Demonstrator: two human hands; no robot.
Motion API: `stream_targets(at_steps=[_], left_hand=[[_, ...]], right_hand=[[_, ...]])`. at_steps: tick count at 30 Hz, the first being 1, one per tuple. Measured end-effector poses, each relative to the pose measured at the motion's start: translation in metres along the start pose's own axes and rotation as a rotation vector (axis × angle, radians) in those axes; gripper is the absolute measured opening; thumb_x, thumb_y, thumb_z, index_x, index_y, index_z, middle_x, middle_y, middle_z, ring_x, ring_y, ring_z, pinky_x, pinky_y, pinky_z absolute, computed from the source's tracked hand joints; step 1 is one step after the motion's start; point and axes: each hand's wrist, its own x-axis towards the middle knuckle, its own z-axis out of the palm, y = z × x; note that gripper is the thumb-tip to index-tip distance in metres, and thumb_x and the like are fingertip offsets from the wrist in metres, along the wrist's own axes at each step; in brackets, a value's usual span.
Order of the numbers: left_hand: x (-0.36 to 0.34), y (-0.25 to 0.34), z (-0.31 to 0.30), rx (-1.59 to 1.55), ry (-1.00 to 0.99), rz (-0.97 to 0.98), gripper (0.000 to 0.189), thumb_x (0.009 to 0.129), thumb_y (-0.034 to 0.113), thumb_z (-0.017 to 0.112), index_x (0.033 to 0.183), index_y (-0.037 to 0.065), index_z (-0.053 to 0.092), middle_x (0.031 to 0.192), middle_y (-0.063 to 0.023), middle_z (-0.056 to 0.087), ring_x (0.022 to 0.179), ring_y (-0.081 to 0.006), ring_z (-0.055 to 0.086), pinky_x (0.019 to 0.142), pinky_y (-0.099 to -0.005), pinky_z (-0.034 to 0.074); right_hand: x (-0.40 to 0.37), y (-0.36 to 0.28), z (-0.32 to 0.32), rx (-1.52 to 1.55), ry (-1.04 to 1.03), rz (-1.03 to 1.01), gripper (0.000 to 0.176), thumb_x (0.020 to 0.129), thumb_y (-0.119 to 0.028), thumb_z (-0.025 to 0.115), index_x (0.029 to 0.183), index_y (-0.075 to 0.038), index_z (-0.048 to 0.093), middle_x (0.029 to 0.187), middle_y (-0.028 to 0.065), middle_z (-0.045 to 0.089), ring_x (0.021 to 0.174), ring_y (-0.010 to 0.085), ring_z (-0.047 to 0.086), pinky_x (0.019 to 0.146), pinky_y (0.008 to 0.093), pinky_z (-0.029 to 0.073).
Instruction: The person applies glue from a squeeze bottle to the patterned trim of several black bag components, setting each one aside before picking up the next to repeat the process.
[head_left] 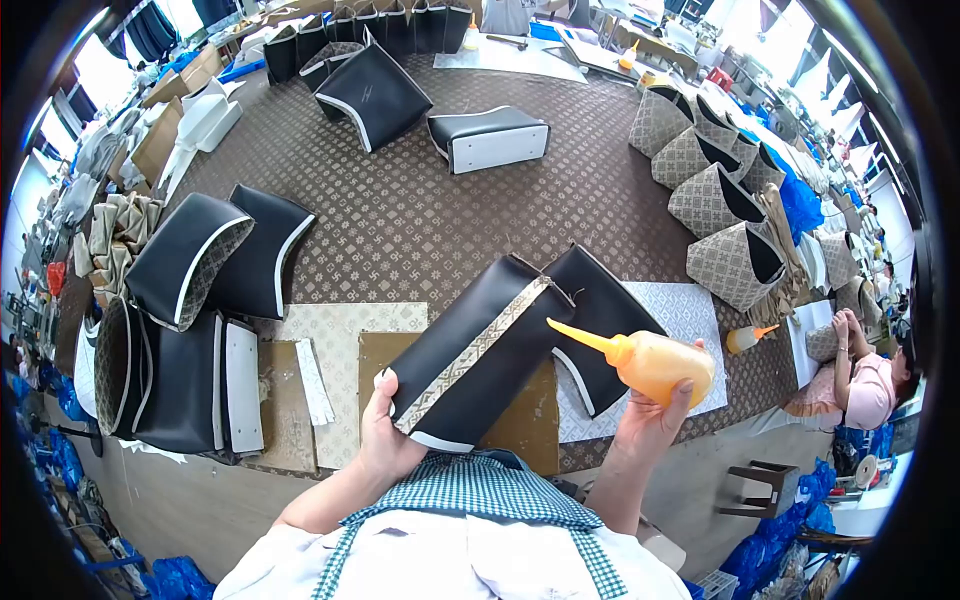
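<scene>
My left hand (390,435) is closed on the lower left edge of a black bag body (470,350), held at a slant above the table. A tan patterned strip (480,352) runs along its side, and white trim edges its lower end. Closed around an orange squeeze bottle (665,365) is my right hand (652,425). The bottle's long nozzle (580,335) points left, close to the bag body's upper right end. Behind it, another black bag piece (600,320) with a white edge lies on a white patterned sheet (690,315).
Black bag bodies (185,260) are piled at the left, near a brown board (285,400) bearing a white strip (315,385). Patterned bags (735,265) line the right side. A second glue bottle (745,340) lies there. A co-worker in pink (865,390) sits at far right, beside a stool (765,490).
</scene>
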Motion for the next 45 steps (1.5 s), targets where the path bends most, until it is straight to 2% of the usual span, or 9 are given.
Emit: stream_targets(at_steps=[6, 9, 13, 16, 19, 22, 37, 45], left_hand=[[-0.002, 0.001, 0.004, 0.018, -0.024, 0.012, 0.071, 0.087, 0.059, 0.047, 0.132, 0.005, 0.047, 0.13, -0.0168, 0.053, 0.115, -0.0347, 0.053, 0.097, -0.0527, 0.042], [-0.004, 0.002, 0.001, 0.01, -0.018, -0.003, 0.07, 0.087, 0.059, 0.047, 0.132, 0.005, 0.047, 0.129, -0.0166, 0.054, 0.116, -0.0345, 0.053, 0.097, -0.0525, 0.042], [-0.005, 0.002, 0.003, 0.04, 0.003, 0.058, 0.068, 0.088, 0.058, 0.047, 0.131, 0.006, 0.047, 0.129, -0.017, 0.054, 0.116, -0.0345, 0.053, 0.099, -0.0533, 0.04], [-0.006, 0.003, 0.001, -0.004, 0.016, 0.031, 0.066, 0.089, 0.056, 0.047, 0.131, 0.005, 0.048, 0.128, -0.0174, 0.054, 0.116, -0.0339, 0.053, 0.099, -0.0519, 0.04], [-0.006, 0.004, 0.003, -0.01, -0.001, 0.046, 0.065, 0.089, 0.055, 0.047, 0.13, 0.005, 0.048, 0.128, -0.0179, 0.055, 0.116, -0.0335, 0.054, 0.099, -0.0502, 0.041], [-0.003, 0.002, 0.002, -0.024, -0.012, 0.075, 0.064, 0.09, 0.053, 0.047, 0.13, 0.003, 0.047, 0.128, -0.0185, 0.055, 0.115, -0.0333, 0.054, 0.1, -0.0486, 0.041], [-0.004, 0.003, 0.001, -0.03, -0.005, 0.046, 0.065, 0.089, 0.053, 0.048, 0.13, 0.003, 0.048, 0.127, -0.018, 0.055, 0.114, -0.0325, 0.055, 0.1, -0.0476, 0.041], [-0.005, 0.003, 0.005, -0.028, 0.043, 0.026, 0.063, 0.089, 0.053, 0.047, 0.13, 0.005, 0.049, 0.127, -0.0169, 0.056, 0.114, -0.0325, 0.055, 0.1, -0.0478, 0.04]], right_hand=[[0.009, 0.007, 0.002, -0.124, -0.035, -0.089, 0.072, 0.082, -0.029, 0.072, 0.139, -0.006, 0.034, 0.124, 0.0091, 0.049, 0.113, 0.0226, 0.054, 0.094, 0.038, 0.049], [0.017, 0.011, 0.012, -0.238, -0.016, -0.173, 0.07, 0.08, -0.02, 0.074, 0.137, -0.005, 0.037, 0.121, 0.0083, 0.05, 0.11, 0.0219, 0.054, 0.094, 0.0388, 0.049], [0.027, 0.023, 0.016, -0.267, -0.055, -0.199, 0.067, 0.079, -0.009, 0.073, 0.136, -0.004, 0.039, 0.119, 0.0065, 0.051, 0.106, 0.0182, 0.054, 0.096, 0.0333, 0.046], [0.032, 0.029, 0.014, -0.362, -0.089, -0.262, 0.062, 0.082, -0.01, 0.07, 0.136, -0.005, 0.039, 0.12, 0.0089, 0.051, 0.108, 0.0206, 0.055, 0.094, 0.0371, 0.049], [0.032, 0.026, 0.018, -0.323, -0.066, -0.21, 0.066, 0.079, -0.008, 0.073, 0.135, -0.004, 0.04, 0.12, 0.0063, 0.05, 0.107, 0.0174, 0.053, 0.096, 0.033, 0.045], [0.034, 0.027, 0.015, -0.332, -0.037, -0.205, 0.067, 0.079, -0.01, 0.075, 0.135, -0.004, 0.04, 0.123, 0.0058, 0.049, 0.109, 0.0176, 0.053, 0.097, 0.0329, 0.045], [0.032, 0.03, 0.004, -0.222, -0.032, -0.047, 0.068, 0.078, -0.014, 0.076, 0.134, -0.003, 0.041, 0.13, 0.0077, 0.046, 0.112, 0.0206, 0.053, 0.094, 0.0386, 0.05], [0.019, 0.034, 0.002, -0.176, -0.052, 0.032, 0.063, 0.081, -0.013, 0.073, 0.134, -0.003, 0.041, 0.12, 0.0079, 0.051, 0.107, 0.0209, 0.056, 0.091, 0.0388, 0.052]])
